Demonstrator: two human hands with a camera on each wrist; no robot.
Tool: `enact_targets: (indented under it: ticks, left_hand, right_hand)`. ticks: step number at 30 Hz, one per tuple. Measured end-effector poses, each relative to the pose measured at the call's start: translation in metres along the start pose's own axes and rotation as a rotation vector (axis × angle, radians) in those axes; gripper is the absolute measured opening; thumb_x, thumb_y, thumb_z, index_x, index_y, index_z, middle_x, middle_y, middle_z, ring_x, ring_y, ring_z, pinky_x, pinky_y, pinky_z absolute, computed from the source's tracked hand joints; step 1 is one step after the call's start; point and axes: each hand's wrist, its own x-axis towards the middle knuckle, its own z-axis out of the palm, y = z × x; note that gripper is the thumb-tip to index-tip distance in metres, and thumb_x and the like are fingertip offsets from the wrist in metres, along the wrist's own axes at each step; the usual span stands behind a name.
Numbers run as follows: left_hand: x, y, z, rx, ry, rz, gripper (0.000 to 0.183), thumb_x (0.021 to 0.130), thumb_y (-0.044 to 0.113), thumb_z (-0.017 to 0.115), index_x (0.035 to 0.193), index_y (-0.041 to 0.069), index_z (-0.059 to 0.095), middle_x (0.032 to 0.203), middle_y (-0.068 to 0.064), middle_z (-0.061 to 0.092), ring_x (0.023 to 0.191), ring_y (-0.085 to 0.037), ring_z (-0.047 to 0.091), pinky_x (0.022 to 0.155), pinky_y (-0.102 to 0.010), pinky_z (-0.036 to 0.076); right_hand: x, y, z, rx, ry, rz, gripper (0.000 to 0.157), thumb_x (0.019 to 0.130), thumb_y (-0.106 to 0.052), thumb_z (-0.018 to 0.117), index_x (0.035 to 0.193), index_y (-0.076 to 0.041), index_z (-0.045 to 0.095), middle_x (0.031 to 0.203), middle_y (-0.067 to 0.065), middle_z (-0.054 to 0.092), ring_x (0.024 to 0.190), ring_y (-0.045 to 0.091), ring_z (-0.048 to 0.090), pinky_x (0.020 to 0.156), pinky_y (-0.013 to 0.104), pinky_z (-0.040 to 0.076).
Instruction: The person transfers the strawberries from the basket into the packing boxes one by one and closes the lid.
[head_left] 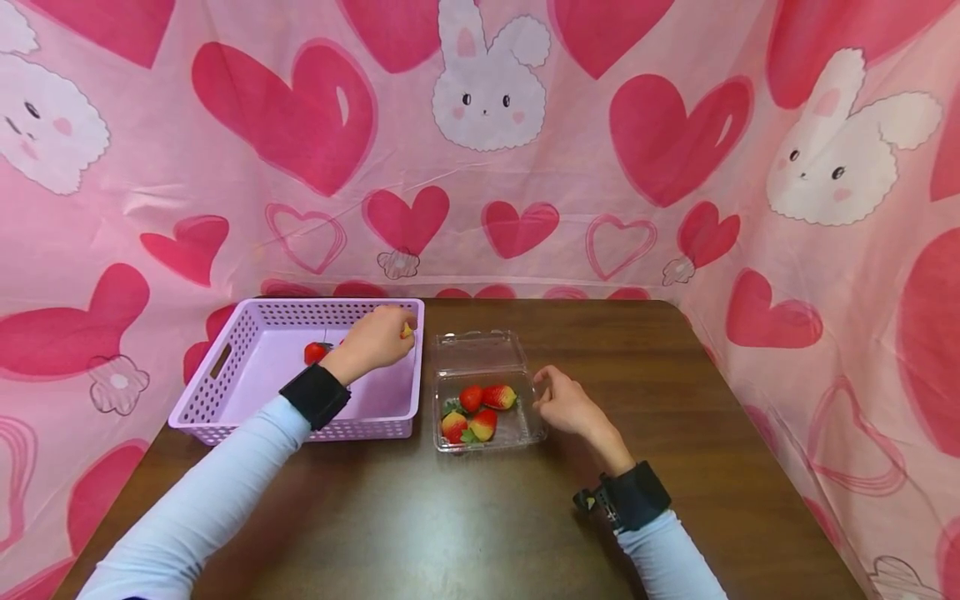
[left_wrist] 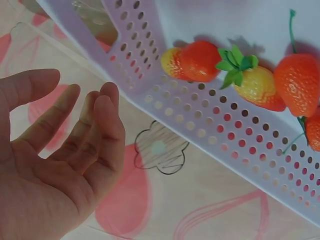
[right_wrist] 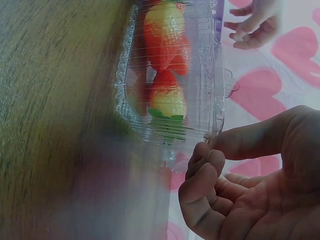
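My left hand (head_left: 381,335) is over the right side of a lilac plastic basket (head_left: 247,375). Its fingers are loosely bent, with nothing between them in the left wrist view. Beside it in the basket lie a red-and-yellow strawberry (left_wrist: 197,61), a leafy strawberry (left_wrist: 260,87) and a red fruit (left_wrist: 297,82) with a green stem. My right hand (head_left: 567,406) pinches the right rim of a clear plastic clamshell box (head_left: 525,429) between thumb and fingertips. Several strawberries (head_left: 483,425) lie inside, one with green leaves (right_wrist: 167,125) near the pinched corner.
Basket and box stand side by side on a dark brown wooden table (head_left: 450,517). The box's hinged lid (head_left: 480,350) lies folded back. A pink cloth (head_left: 480,183) with hearts and rabbits hangs behind the table and along its sides.
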Motion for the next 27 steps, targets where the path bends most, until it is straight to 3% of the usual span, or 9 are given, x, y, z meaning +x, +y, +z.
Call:
enact_targets:
  ticks: [5,9,16,20,27]
  left_hand:
    - [0.001,-0.009,0.000,0.010,0.036,0.017,0.010,0.094,0.011,0.066,0.091,0.002,0.072,0.080,-0.012,0.064,0.081,-0.032,0.062,0.073,-0.050,0.053]
    - [0.002,-0.015,0.001,0.003,0.042,0.006,0.015,0.095,0.015,0.070,0.083,0.006,0.069,0.074,-0.007,0.059,0.074,-0.029,0.057,0.066,-0.045,0.048]
    - [0.002,-0.024,0.003,-0.004,-0.004,-0.052,0.011,0.092,0.013,0.071,0.096,0.004,0.075,0.085,-0.011,0.066,0.079,-0.031,0.059,0.069,-0.046,0.050]
    - [0.003,-0.030,0.004,-0.004,-0.032,-0.083,0.024,0.089,0.009,0.070,0.110,0.001,0.076,0.096,-0.016,0.070,0.086,-0.034,0.060,0.074,-0.048,0.051]
    - [0.006,-0.038,0.007,-0.013,-0.051,-0.088,0.026,0.089,0.008,0.071,0.114,0.000,0.075,0.101,-0.019,0.070,0.090,-0.036,0.061,0.077,-0.050,0.051]
  right_hand:
    - [-0.001,-0.002,0.000,-0.011,0.001,-0.017,0.040,0.091,0.003,0.069,0.128,0.002,0.056,0.076,0.008,0.058,0.063,0.019,0.054,0.057,0.032,0.044]
    - [-0.001,-0.002,-0.001,-0.014,0.005,-0.016,0.040,0.091,0.003,0.070,0.128,0.002,0.056,0.076,0.007,0.058,0.063,0.019,0.054,0.058,0.032,0.044]
    - [-0.001,0.000,0.000,-0.014,0.001,-0.001,0.041,0.091,0.002,0.070,0.129,0.002,0.056,0.076,0.008,0.058,0.063,0.021,0.055,0.058,0.033,0.046]
    - [0.001,0.000,0.000,-0.009,0.001,0.006,0.040,0.092,0.002,0.070,0.130,0.001,0.056,0.076,0.008,0.057,0.064,0.020,0.054,0.058,0.033,0.045]
    - [0.001,-0.001,0.000,-0.001,-0.003,0.024,0.040,0.092,0.002,0.069,0.130,0.000,0.055,0.078,0.009,0.057,0.065,0.022,0.054,0.059,0.033,0.046]
